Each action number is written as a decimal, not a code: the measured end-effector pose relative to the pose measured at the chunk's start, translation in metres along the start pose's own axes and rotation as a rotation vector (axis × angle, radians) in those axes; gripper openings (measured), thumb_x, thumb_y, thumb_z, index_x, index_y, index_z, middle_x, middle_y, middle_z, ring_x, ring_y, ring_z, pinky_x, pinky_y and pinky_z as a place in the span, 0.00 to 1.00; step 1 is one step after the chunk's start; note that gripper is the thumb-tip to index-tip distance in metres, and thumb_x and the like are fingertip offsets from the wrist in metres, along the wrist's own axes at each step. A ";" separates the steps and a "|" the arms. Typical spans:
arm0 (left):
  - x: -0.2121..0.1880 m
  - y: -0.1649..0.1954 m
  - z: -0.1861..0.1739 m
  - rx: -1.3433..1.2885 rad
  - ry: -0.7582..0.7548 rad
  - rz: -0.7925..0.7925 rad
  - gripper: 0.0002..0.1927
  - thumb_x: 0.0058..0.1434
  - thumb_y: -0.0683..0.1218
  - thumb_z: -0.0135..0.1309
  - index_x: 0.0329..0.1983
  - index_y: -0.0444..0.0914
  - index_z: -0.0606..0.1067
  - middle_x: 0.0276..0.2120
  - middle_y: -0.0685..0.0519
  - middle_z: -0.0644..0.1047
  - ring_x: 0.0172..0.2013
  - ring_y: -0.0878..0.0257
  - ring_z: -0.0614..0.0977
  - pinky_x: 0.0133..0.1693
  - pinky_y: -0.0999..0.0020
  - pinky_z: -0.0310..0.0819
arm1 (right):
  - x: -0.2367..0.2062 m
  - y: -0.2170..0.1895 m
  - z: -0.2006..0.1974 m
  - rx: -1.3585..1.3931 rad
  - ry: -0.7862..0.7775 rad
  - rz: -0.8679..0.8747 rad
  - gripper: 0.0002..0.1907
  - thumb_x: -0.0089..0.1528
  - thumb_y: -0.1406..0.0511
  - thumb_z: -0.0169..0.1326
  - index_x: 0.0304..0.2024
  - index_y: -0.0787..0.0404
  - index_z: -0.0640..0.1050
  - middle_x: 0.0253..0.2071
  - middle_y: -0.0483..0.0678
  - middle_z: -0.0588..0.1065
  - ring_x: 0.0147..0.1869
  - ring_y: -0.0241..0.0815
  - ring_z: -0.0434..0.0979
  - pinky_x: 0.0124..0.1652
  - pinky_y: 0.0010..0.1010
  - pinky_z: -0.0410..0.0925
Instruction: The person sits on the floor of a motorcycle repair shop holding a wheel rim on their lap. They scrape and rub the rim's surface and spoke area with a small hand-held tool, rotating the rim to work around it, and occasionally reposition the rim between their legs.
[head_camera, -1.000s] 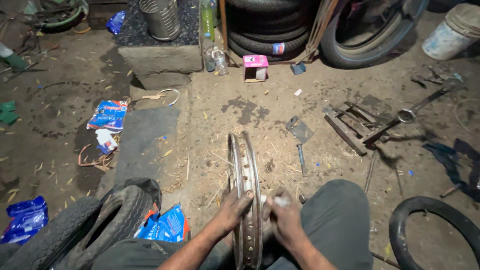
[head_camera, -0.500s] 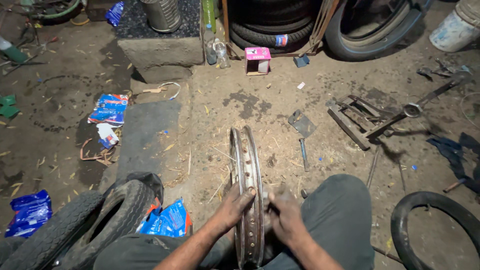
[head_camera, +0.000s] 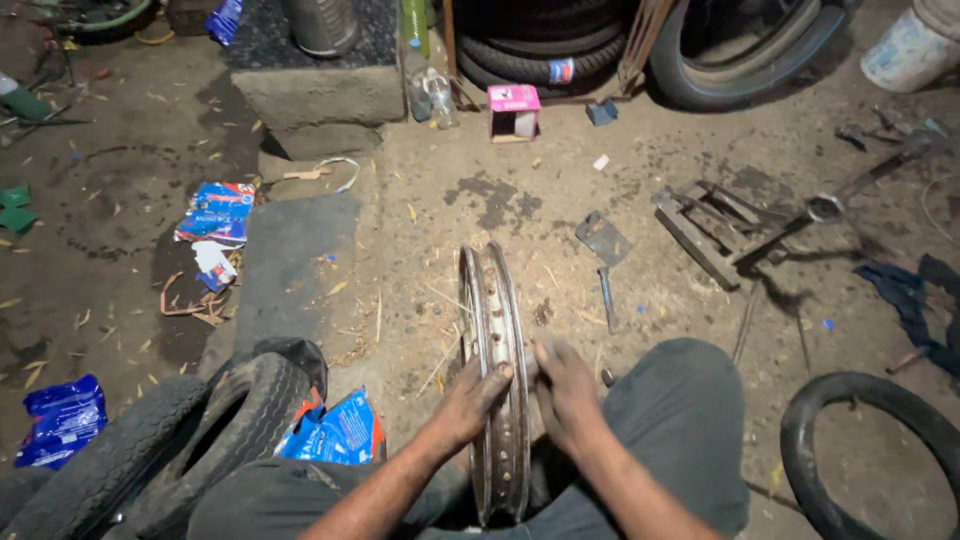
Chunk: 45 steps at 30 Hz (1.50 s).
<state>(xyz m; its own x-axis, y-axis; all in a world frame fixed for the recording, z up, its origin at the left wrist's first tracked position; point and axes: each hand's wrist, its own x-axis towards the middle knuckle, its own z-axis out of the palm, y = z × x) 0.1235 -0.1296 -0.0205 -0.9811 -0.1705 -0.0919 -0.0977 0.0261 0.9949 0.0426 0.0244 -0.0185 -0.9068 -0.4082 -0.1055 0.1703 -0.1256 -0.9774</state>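
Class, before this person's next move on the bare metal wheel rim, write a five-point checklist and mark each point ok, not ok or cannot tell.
1. Bare metal spoke-holed wheel rim stands upright on edge between the knees: ok.
2. Left hand grips the rim's left side: ok.
3. Right hand is at the rim's right side; firm grip: cannot tell.
4. Dirt floor ahead of the rim free of tools: not ok, a flat metal tool lies close by.
5. Black rubber tyres at the left lie clear of the rim: ok.
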 end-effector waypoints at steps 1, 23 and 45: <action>-0.001 0.001 0.003 0.021 0.008 0.026 0.30 0.68 0.57 0.48 0.65 0.33 0.68 0.60 0.44 0.74 0.61 0.54 0.74 0.62 0.60 0.64 | 0.017 -0.001 0.008 0.373 0.021 0.235 0.04 0.66 0.69 0.51 0.39 0.63 0.76 0.32 0.45 0.73 0.34 0.35 0.72 0.35 0.30 0.68; 0.002 -0.010 0.006 -0.105 -0.003 0.041 0.29 0.67 0.55 0.50 0.66 0.34 0.68 0.57 0.43 0.77 0.58 0.55 0.77 0.59 0.61 0.70 | 0.054 0.007 0.015 -0.017 -0.032 0.277 0.13 0.64 0.68 0.52 0.49 0.68 0.80 0.36 0.49 0.80 0.36 0.38 0.78 0.36 0.29 0.73; 0.002 -0.001 -0.020 0.164 -0.038 0.023 0.27 0.64 0.56 0.55 0.59 0.34 0.75 0.53 0.44 0.80 0.55 0.56 0.79 0.59 0.61 0.69 | 0.035 0.008 0.017 -0.088 0.221 0.170 0.07 0.63 0.65 0.55 0.33 0.64 0.78 0.26 0.46 0.74 0.27 0.35 0.71 0.28 0.29 0.66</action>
<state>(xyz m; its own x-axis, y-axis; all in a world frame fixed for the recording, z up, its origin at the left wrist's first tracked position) 0.1252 -0.1498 -0.0204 -0.9886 -0.1308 -0.0740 -0.0983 0.1900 0.9769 0.0188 -0.0065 -0.0271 -0.9318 -0.2086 -0.2972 0.3017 0.0106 -0.9533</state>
